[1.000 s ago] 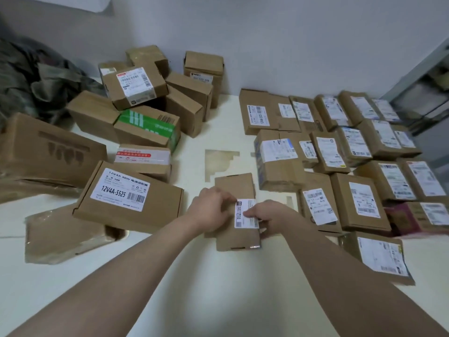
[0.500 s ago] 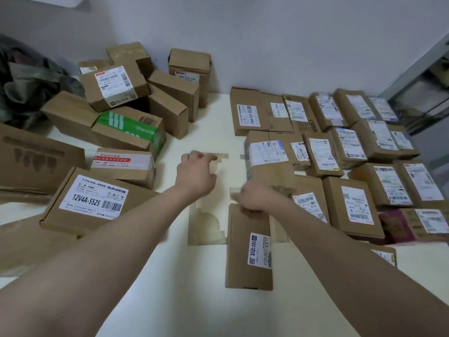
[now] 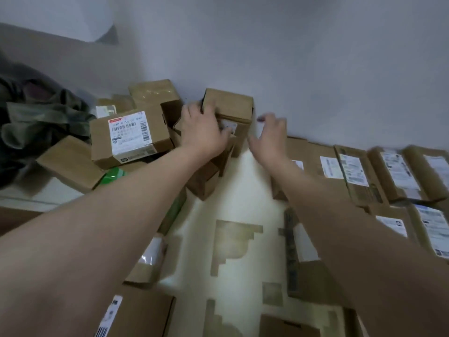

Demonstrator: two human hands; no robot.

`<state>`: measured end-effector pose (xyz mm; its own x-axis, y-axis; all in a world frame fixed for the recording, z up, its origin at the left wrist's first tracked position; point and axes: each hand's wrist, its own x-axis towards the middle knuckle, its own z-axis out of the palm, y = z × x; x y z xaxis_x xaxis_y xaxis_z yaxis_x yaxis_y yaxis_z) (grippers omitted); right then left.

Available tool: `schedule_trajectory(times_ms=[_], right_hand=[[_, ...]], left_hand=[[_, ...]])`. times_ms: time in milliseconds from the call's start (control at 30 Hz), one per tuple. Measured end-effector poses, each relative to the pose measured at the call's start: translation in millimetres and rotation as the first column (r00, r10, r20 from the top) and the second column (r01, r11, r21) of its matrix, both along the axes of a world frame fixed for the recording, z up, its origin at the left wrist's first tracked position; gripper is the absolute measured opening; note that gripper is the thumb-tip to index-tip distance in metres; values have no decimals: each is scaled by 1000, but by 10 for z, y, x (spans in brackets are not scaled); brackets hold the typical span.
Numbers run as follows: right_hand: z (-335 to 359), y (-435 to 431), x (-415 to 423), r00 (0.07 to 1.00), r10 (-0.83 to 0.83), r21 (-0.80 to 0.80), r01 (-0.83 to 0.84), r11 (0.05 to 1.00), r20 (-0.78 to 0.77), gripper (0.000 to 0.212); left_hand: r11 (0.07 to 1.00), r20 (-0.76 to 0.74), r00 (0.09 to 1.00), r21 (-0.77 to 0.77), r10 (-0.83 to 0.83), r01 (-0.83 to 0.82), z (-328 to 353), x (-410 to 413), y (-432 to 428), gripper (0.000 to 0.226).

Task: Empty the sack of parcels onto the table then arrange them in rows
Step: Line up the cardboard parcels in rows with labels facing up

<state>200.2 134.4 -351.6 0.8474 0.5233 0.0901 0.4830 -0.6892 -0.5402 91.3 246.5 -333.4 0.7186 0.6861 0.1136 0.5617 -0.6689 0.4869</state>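
Observation:
A small upright brown box stands against the wall at the far end of the white table. My left hand holds it, fingers round its left edge and thumb across its labelled front. My right hand hovers just off the box's right side with its fingers spread, holding nothing. To the right, labelled parcels lie flat in rows. A loose pile of boxes sits to the left, with a white-labelled box on top. The frame is motion-blurred.
The dark green sack lies crumpled at far left beside the pile. A box with green tape peeks out under my left forearm. More flat parcels lie near the front edge. The wall stands directly behind the upright box.
Both hands have left the flat parcel near the front and reached forward to the far box at the wall. My left hand has taken hold of it. The view moved forward and tilted.

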Motion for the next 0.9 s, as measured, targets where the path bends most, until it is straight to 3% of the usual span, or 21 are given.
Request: schedule_trajectory(times_ms=[67,167,200,300,400,500,600,700,800,900], right_hand=[[112,256,206,999,45,17,-45,999,-29,63],[-7,450,325,907,9,77,26,997,-421,89],[-81,428,309,876,-17,105,77,991,-482,90],[-271,211,231,910,13,196,74,978,-414,76],[-321,-12,196,952,1,289,92,953,-306,64],[-304,-134,213,951,-168,178,218,960,-261,80],[-264,-227,225,943,-270,48,284,958,-195,63],[-269,-276,80,994,-111,-73,111,991,2,53],[-381,-265,-57,984,160,-291,-177,940,-82,45],[-318,-254,-52,979,193,-376,-201,905,-58,47]], left_hand=[[992,-38,998,-115,46,-50,-81,182,200,86],[990,-145,989,-128,42,-61,-229,237,325,90],[994,-152,988,-99,41,-57,-269,201,324,90],[998,-133,991,-52,19,-26,-307,45,263,86],[989,-88,995,-141,-48,35,-221,-74,154,82],[974,-136,980,-197,-145,116,-163,-152,13,84],[966,-272,931,-153,-242,206,-180,-247,-67,87],[978,-339,926,-178,-168,112,-149,-359,-125,104],[975,-379,922,-220,-78,-8,-95,-473,-213,118],[946,-379,916,-324,-131,1,-48,-583,-271,118]])
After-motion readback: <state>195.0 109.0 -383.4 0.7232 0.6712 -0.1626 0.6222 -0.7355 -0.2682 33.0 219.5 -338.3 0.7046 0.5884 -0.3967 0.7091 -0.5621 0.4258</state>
